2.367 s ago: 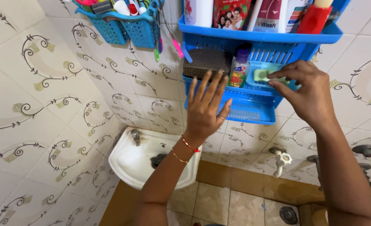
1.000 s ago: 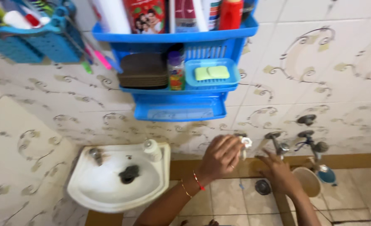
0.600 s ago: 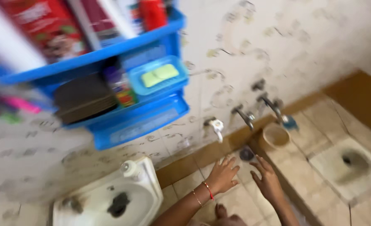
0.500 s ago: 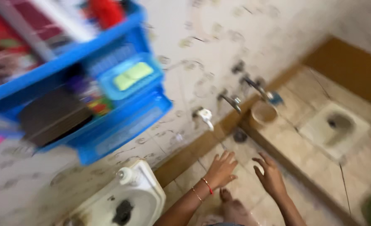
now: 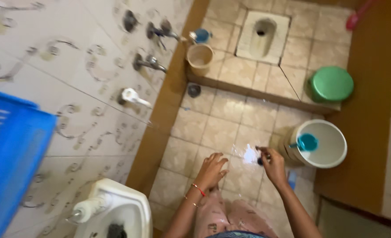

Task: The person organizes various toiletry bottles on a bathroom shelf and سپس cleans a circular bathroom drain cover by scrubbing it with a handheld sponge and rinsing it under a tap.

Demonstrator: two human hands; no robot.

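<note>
I look down at a tiled bathroom floor. My left hand (image 5: 212, 169), with thin bangles on the wrist, hangs open above the wet beige tiles with its fingers spread and nothing in it. My right hand (image 5: 273, 164) is just right of it, fingers curled around a small dark object (image 5: 260, 160) too small to identify. It is close to a white bucket (image 5: 332, 159) that has a teal mug (image 5: 308, 142) inside. My patterned trousers show at the bottom edge.
A white sink (image 5: 124, 210) and a blue plastic rack (image 5: 11, 154) are at the left. Several taps (image 5: 148, 63) jut from the patterned wall above a beige mug (image 5: 200, 57). A floor drain (image 5: 194, 90), a squat toilet (image 5: 261, 31) and a green round lid (image 5: 331, 83) lie beyond.
Both hands came down from the blue rack to waist height. The view swung from the rack and wall down to the floor, bringing the bucket and toilet into sight.
</note>
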